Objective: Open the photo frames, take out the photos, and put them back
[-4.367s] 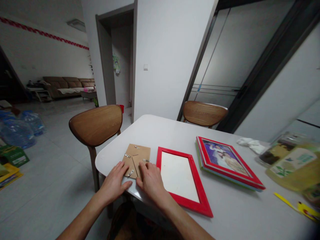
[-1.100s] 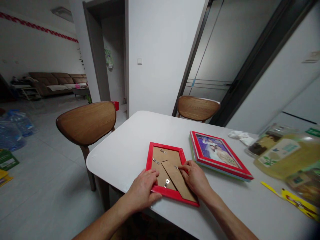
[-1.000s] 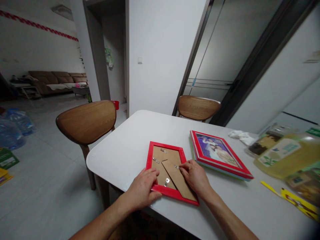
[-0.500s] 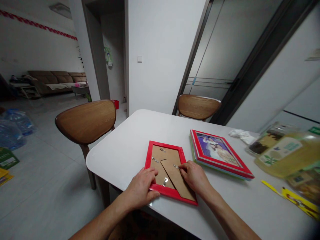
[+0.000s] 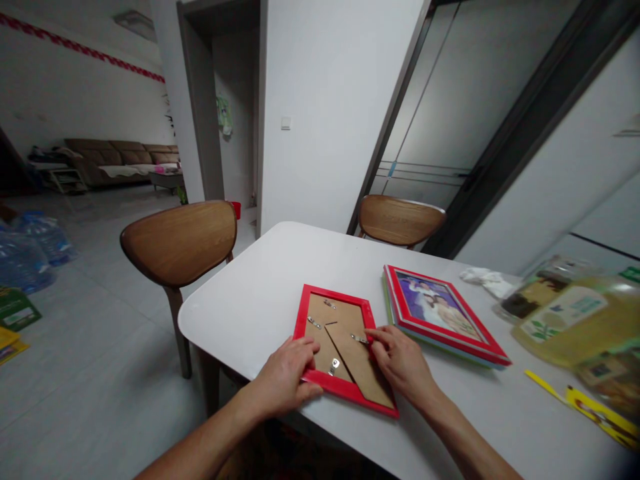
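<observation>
A red picture frame (image 5: 345,385) lies face down on the white table, its brown backing board (image 5: 345,319) facing up with a cut stand flap and several small metal clips. My left hand (image 5: 287,377) is closed around the frame's lower left corner, thumb along the near edge. My right hand (image 5: 400,353) is at the frame's right edge, its bent fingertips on the red rim beside the right metal clip (image 5: 359,339). Right of the frame lies a stack of picture frames (image 5: 445,307), the top one red with a photo of people.
On the table's (image 5: 330,250) right side are a yellow-liquid bottle (image 5: 565,320), a clear jar (image 5: 535,290), a crumpled white tissue (image 5: 485,280) and a yellow strip-like item (image 5: 600,413). Wooden chairs stand at the left (image 5: 183,240) and far side (image 5: 403,220).
My right fingertips have shifted from the right clip outward onto the frame's right edge. The clip now shows more fully. My left hand keeps its place; the view has shifted slightly.
</observation>
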`<state>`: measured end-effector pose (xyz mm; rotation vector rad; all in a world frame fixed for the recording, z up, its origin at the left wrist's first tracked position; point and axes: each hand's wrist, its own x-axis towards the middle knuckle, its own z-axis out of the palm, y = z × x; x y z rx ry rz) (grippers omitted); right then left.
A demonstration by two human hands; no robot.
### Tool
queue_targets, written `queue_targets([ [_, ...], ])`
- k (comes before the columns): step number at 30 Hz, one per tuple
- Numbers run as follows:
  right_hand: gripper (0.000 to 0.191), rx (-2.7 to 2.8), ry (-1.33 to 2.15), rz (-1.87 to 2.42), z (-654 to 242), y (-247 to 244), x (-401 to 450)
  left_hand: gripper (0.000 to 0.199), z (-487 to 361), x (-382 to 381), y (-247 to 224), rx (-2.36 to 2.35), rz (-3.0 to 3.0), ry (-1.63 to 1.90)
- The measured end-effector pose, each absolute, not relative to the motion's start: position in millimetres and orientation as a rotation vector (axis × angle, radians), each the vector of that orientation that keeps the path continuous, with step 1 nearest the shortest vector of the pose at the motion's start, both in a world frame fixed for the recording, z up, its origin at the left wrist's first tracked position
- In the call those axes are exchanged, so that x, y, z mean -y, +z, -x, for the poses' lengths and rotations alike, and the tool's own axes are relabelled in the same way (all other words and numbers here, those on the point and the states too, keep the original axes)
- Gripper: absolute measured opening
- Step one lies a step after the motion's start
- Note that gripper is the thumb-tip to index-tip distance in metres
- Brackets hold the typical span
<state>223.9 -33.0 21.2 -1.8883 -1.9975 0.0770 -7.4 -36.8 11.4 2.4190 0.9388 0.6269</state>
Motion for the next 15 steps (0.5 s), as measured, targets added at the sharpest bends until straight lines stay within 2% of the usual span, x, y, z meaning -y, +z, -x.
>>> queue_targets([
  [6, 0.028, 2.074, 0.081, 1.977, -218.1, 23.3, 25.4, 0.026, 7.0, 37.4, 13.0, -0.919, -2.402, 0.633],
  [12, 0.022, 2.036, 0.063, 2.086, -217.7, 23.7, 13.7, 0.038, 6.9, 36.1, 13.2, -0.942, -2.39, 0.606],
  [15, 0.018, 2.054, 0.085, 2.063, -217.8, 24.4, 12.9, 0.035, 7.9, 37.8, 13.7, -0.937, -2.384, 0.62],
])
